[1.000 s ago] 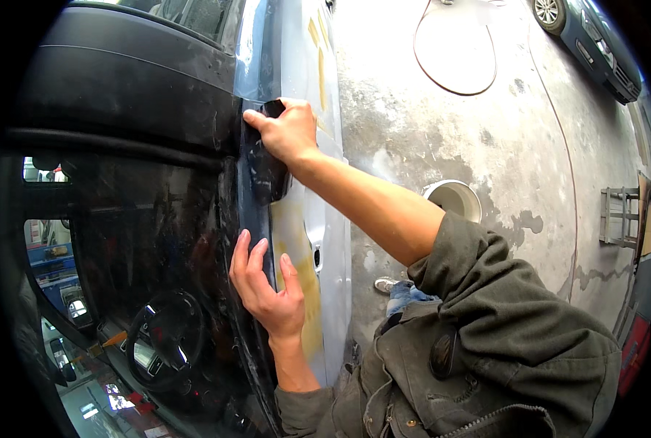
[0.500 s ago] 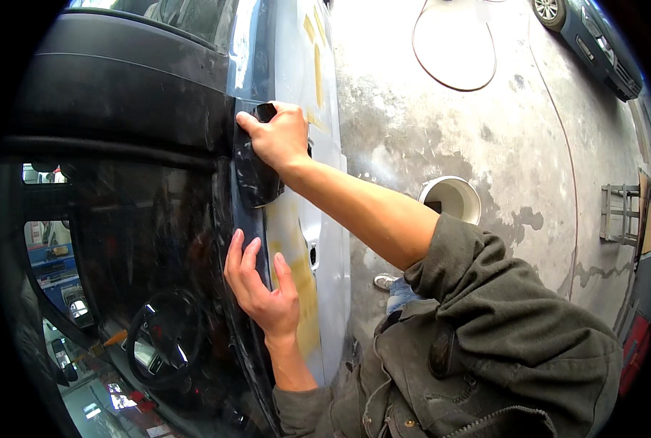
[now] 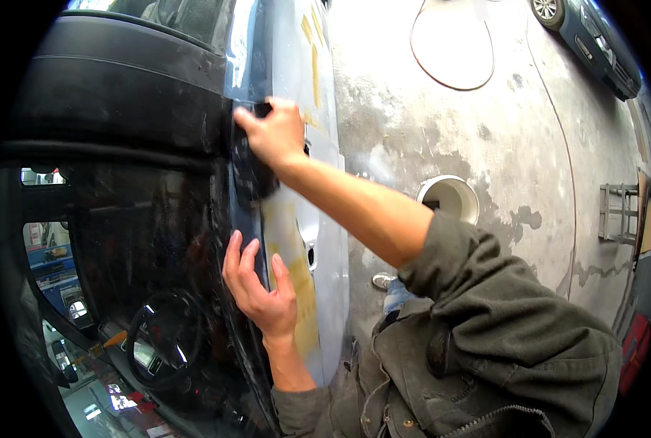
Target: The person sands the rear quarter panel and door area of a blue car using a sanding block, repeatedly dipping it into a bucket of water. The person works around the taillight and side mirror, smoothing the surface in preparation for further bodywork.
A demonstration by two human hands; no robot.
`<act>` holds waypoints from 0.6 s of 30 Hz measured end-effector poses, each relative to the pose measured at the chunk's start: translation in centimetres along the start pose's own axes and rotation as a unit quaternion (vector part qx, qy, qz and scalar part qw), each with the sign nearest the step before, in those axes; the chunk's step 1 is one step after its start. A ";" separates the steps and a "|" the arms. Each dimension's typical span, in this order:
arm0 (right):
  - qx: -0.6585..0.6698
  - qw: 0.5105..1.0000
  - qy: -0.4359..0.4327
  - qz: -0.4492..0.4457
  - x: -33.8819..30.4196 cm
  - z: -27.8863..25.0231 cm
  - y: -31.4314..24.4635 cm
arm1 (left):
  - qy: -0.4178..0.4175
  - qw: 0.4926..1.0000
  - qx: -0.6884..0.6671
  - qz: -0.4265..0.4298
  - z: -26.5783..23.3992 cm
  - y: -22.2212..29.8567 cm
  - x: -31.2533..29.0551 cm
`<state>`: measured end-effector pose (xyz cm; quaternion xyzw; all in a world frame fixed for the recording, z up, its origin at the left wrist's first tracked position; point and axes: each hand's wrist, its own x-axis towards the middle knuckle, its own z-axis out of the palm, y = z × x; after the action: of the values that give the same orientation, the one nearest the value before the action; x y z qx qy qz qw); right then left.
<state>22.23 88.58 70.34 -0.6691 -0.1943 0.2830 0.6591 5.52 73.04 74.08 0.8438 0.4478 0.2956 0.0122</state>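
Observation:
Along the side of a car, my right hand (image 3: pixel 276 135) presses down on a dark, glossy, flexible sheet (image 3: pixel 251 171), which looks like wet sandpaper. Its thumb and fingers are curled round the upper end, and most of the grip is blurred by motion. The sheet lies over the blue-grey body panel (image 3: pixel 290 73) by the window edge. Lower down, my left hand (image 3: pixel 263 288) rests with fingers spread beside the window frame, holding nothing. Yellowish filler patches (image 3: pixel 307 321) show on the door next to it, close to a handle opening (image 3: pixel 311 255).
Through the dark window glass a steering wheel (image 3: pixel 166 339) shows at lower left. A white bucket (image 3: pixel 449 191) stands on the stained concrete floor (image 3: pixel 406 124). Farther off are a looped hose (image 3: pixel 453 89), a dark car (image 3: pixel 592 47) and a metal stand (image 3: pixel 619 212).
My right hand and the dark sheet have shifted slightly along the panel and are now more blurred. My left hand keeps its place on the car.

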 end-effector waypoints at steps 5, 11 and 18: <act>-0.014 1.000 -0.001 0.003 2.3 -0.4 -0.6 | -0.002 1.000 0.027 0.015 0.4 0.2 0.3; 0.182 0.963 -0.122 0.157 2.0 -5.9 1.7 | -0.110 0.979 0.160 0.065 1.2 0.1 0.2; 0.137 0.925 -0.144 0.323 1.1 -18.5 12.2 | -0.128 0.948 0.274 0.097 8.8 0.9 9.2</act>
<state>33.45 74.36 57.57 -0.5506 -0.0196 0.5976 0.5825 14.60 81.62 71.57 0.8847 0.4224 0.0505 -0.1905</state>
